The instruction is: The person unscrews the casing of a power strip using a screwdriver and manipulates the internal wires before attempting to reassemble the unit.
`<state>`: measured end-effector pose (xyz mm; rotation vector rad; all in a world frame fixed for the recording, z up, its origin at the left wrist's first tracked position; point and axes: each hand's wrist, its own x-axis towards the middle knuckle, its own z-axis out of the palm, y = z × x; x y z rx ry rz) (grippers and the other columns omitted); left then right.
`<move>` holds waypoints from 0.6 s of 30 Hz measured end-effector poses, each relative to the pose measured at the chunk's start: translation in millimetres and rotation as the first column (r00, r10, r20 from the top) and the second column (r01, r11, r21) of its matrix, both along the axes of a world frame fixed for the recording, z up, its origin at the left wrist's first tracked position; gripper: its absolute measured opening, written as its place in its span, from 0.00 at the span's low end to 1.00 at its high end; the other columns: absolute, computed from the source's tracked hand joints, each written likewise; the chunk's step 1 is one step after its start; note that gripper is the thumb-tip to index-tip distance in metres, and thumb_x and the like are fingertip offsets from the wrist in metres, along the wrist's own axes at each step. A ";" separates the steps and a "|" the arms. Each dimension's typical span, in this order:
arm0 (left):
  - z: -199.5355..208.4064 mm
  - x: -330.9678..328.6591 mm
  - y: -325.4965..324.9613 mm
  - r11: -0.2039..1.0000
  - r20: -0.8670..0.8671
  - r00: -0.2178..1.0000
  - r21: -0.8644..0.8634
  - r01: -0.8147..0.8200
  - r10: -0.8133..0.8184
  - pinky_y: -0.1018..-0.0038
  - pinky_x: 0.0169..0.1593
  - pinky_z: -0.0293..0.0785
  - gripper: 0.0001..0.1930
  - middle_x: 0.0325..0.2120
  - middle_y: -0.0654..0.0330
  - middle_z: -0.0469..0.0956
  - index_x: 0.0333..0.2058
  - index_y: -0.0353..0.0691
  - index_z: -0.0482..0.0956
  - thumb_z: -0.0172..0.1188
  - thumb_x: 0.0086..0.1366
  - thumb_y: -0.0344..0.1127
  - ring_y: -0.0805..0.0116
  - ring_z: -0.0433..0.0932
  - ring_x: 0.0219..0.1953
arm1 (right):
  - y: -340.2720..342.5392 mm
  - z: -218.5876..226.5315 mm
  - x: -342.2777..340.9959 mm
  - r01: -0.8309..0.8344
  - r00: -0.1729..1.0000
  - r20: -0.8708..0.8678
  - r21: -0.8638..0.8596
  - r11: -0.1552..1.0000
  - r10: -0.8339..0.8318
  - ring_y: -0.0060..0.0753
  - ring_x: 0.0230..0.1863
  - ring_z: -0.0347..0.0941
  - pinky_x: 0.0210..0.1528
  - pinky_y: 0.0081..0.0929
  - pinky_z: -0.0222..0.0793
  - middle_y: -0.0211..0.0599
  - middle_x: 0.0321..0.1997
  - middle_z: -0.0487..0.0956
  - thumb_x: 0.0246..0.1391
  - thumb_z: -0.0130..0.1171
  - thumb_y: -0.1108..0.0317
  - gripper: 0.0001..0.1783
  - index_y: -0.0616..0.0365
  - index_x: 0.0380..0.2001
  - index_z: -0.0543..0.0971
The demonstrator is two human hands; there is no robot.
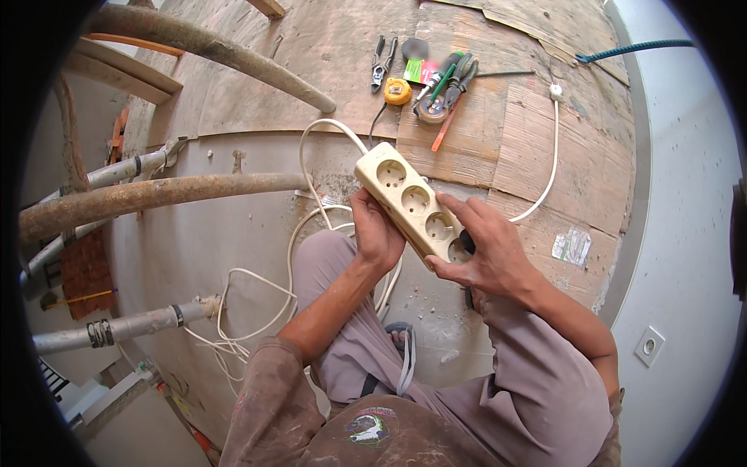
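Note:
A cream power strip (416,201) with a row of several round sockets is held above my lap, tilted so its far end points left. My left hand (379,233) is closed round its left edge from below. At its near right end, my right hand (490,253) grips the strip, thumb on the near edge and fingers over the far one. A small black thing (467,241) shows beside the last socket, partly hidden by my right hand; its kind is unclear. The strip's white cord (305,148) leaves the far end and loops down to the left.
On cardboard (529,140) ahead lie pliers (380,68), a yellow tape measure (398,91) and a cluster of hand tools (447,89). A white plug (555,92) lies farther right. Wooden poles (187,194) reach in from the left; a wall with a socket (649,345) borders the right.

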<state>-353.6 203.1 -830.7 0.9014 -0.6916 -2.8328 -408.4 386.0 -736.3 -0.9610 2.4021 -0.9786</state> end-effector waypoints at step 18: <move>9.1 0.3 2.7 1.000 -0.051 0.999 0.013 0.005 -0.004 0.62 0.59 0.67 0.28 0.50 0.54 0.73 0.55 0.37 0.67 0.31 0.68 0.52 0.59 0.73 0.53 | -8.7 -1.9 -0.1 0.023 0.999 0.029 -0.027 0.999 -0.022 0.42 0.34 0.75 0.38 0.34 0.73 0.46 0.33 0.73 0.39 0.69 0.51 0.40 0.59 0.55 0.71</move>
